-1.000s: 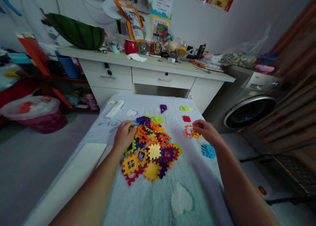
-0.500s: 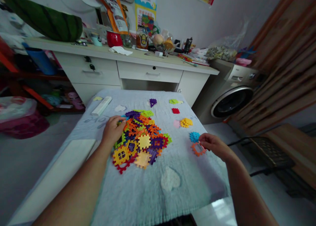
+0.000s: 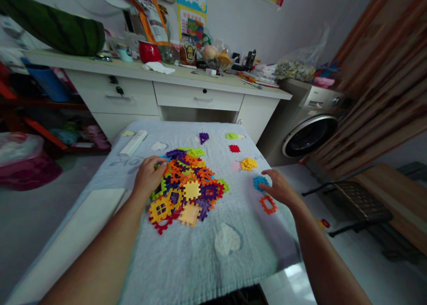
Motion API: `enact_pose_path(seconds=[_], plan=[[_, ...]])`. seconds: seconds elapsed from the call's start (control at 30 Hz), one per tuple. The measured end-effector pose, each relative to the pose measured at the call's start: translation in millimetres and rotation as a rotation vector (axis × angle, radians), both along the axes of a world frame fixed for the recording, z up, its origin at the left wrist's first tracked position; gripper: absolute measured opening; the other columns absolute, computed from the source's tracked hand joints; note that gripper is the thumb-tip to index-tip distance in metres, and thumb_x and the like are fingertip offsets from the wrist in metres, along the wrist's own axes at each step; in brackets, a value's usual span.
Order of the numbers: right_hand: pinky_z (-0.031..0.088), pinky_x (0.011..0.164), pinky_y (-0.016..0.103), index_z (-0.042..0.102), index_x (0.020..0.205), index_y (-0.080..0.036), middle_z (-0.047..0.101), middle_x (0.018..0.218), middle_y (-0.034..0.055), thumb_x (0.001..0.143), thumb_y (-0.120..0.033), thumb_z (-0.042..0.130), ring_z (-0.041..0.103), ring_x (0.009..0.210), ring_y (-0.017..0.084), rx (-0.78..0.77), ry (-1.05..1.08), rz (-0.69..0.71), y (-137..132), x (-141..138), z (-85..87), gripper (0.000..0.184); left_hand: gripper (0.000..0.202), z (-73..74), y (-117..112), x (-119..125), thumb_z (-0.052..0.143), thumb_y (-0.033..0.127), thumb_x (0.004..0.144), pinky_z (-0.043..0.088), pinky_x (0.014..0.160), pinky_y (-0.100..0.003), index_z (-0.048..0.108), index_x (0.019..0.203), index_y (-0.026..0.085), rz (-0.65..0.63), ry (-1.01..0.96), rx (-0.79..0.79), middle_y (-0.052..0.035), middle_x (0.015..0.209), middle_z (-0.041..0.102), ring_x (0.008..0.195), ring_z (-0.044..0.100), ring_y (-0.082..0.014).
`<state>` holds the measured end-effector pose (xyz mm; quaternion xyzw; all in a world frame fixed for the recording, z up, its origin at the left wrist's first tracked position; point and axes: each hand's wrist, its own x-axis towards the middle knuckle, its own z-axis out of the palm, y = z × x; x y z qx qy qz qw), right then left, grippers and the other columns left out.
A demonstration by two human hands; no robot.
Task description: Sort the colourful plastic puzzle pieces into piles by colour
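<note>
My left hand [image 3: 150, 177] rests at the left edge of a pile of interlocking plastic tiles [image 3: 191, 190], fingers bent around something that I cannot make out. Purple, orange, yellow, green and red tiles overlap in this pile, some with window-like cutouts. To the right, my right hand [image 3: 278, 187] is at the blue tiles [image 3: 260, 183], its thumb and forefinger apart on either side of them. Just below lies an orange frame tile [image 3: 267, 197]. Farther up the cloth sit yellow tiles [image 3: 248, 164], a red tile [image 3: 234, 148], green tiles [image 3: 231, 136] and a purple triangular tile [image 3: 203, 138].
A pale blue cloth [image 3: 173, 265] covers the table. A long white box [image 3: 134, 143] lies at its far left. Beyond stands a white desk [image 3: 200, 101] crowded with jars, a bag and a watermelon [image 3: 53, 27]. A washing machine [image 3: 308, 122] stands at the right.
My right hand has moved up from the orange frame tile to the blue tiles, and its fingers have spread. The left hand stays at the pile. The view has shifted slightly.
</note>
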<state>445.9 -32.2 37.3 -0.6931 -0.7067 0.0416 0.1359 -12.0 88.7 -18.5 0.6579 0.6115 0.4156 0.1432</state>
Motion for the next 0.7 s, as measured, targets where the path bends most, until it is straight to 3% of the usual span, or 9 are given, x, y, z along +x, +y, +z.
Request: enact_pose_path(seconds=[0.17,0.37,0.7], plan=[[0.038,0.105,0.045,0.053,0.129,-0.017,0.056,0.132,0.0164,0.081,-0.041,0.064,0.050,0.124,0.030,0.010,-0.091,-0.022,50.9,-17.3,-4.7,0.055,0.034,1.4,-1.0,1.0,0.049,0.042,0.078,0.043,0.103,-0.040,0.070,0.092,0.019,0.002,0.006,-0.001,-0.0086,0.108,0.063,0.109,0.057,-0.0259],[0.038,0.101,0.045,0.049,0.137,-0.022,0.048,0.141,0.0151,0.077,-0.053,0.068,0.046,0.126,0.033,-0.064,-0.125,-0.106,98.6,-36.1,-10.2,0.070,0.035,0.5,-1.1,0.9,0.048,0.044,0.079,0.043,0.103,-0.038,0.070,0.094,0.021,0.000,-0.002,0.000,-0.0077,0.110,0.063,0.109,0.057,-0.0244],[0.041,0.090,0.044,0.067,0.117,-0.030,0.058,0.127,0.0102,0.089,-0.033,0.050,0.051,0.114,0.032,-0.145,-0.152,-0.136,148.6,-78.0,1.6,0.033,0.037,-2.0,-0.2,-0.6,0.049,0.046,0.079,0.043,0.103,-0.040,0.070,0.094,0.020,-0.005,-0.026,0.008,-0.0088,0.109,0.061,0.109,0.057,-0.0252]])
